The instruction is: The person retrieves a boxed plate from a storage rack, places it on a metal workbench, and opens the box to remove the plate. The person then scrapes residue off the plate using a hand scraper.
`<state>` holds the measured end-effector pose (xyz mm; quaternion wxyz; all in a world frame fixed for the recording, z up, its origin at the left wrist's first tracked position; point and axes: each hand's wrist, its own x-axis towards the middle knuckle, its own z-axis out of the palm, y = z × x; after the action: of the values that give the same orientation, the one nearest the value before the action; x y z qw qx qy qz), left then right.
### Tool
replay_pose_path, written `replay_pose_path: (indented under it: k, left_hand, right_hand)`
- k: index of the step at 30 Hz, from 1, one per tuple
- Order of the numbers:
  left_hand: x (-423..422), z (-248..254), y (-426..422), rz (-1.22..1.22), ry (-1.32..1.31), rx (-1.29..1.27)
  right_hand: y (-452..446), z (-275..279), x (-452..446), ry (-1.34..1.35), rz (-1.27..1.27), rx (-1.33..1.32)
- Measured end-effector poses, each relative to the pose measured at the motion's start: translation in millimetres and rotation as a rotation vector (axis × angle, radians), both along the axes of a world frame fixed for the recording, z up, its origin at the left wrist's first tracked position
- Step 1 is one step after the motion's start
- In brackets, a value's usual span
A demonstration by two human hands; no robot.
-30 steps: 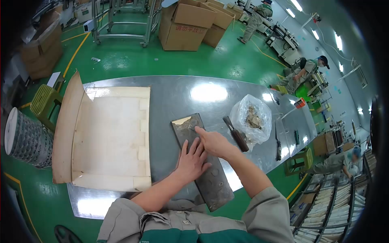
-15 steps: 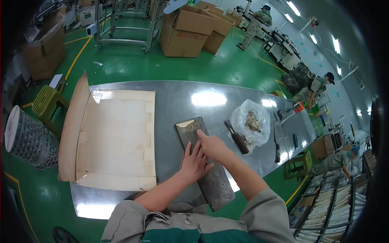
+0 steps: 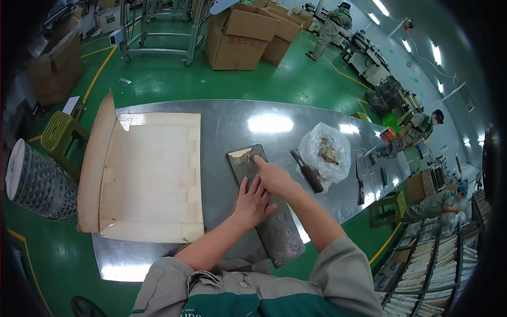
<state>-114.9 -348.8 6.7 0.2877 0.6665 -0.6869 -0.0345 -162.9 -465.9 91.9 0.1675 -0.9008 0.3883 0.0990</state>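
Note:
A dark, flat slab (image 3: pixel 282 240) with round marks lies slanted on the metal table in front of me. My left hand (image 3: pixel 252 205) rests on its middle with fingers spread. Crossing just above it, my right hand (image 3: pixel 275 178) has its index finger stretched onto the slab's far end. The other fingers of that hand are curled, and whatever they might hold is hidden. Beside the index fingertip, a thin pale brown piece (image 3: pixel 242 156) lies on the slab's far corner. To the right are a dark-handled tool (image 3: pixel 310 178) and a clear plastic bag (image 3: pixel 338 142) containing brownish scraps (image 3: pixel 328 151).
A large cream sheet (image 3: pixel 153 174) with folded edges covers the table's left part. Another long dark-handled tool (image 3: pixel 360 190) and a small green object (image 3: pixel 384 176) lie farther right. A perforated bin (image 3: pixel 45 182) and green stool (image 3: pixel 60 132) stand left. Several people work beyond.
The view has tilted slightly, so the table sits a little higher. Both hands stay at nearly the same places on the slab. A person at the far right has shifted posture.

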Motion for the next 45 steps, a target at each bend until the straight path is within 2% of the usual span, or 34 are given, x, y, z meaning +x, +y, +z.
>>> replay_pose_path:
  k: [5, 10, 12, 19, 24, 25, 27, 32, 34, 37, 45]
  left_hand:
    - [0, -5, -1, -0.002, -0.011, -0.03]
    - [0, -3, -1, 0.008, -0.01, -0.034]
    - [1, -3, -2, 0.001, -0.017, -0.013]
    - [1, -2, -2, -0.02, 0.027, 0.02]
    - [1, -6, -2, -0.011, 0.006, -0.014]
    - [2, 1, -1, -0.024, 0.028, 0.011]
    - [3, -2, -2, -0.024, 0.043, 0.024]
    - [2, -5, -2, -0.018, 0.009, -0.005]
    - [2, -5, -3, -0.005, 0.005, 0.017]
    - [2, -7, -3, 0.002, -0.002, -0.025]
    - [3, -5, -4, 0.01, 0.019, -0.044]
  right_hand:
    - [7, 2, -13, 0.028, 0.025, 0.066]
    - [-1, -1, -3, -0.043, 0.075, 0.038]
    - [2, 1, -5, 0.01, 0.105, -0.004]
    - [-1, -6, -1, -0.028, 0.008, 0.095]
    - [5, -3, -8, 0.042, 0.022, 0.084]
    - [4, -4, -4, -0.082, -0.001, 0.12]
    - [4, -4, 5, 0.004, -0.004, 0.053]
    - [6, 3, -2, 0.036, -0.011, 0.122]
    - [3, -1, 7, -0.004, -0.011, 0.056]
    - [6, 12, 5, 0.016, -0.003, 0.101]
    - [-8, -8, -2, -0.087, 0.086, 0.106]
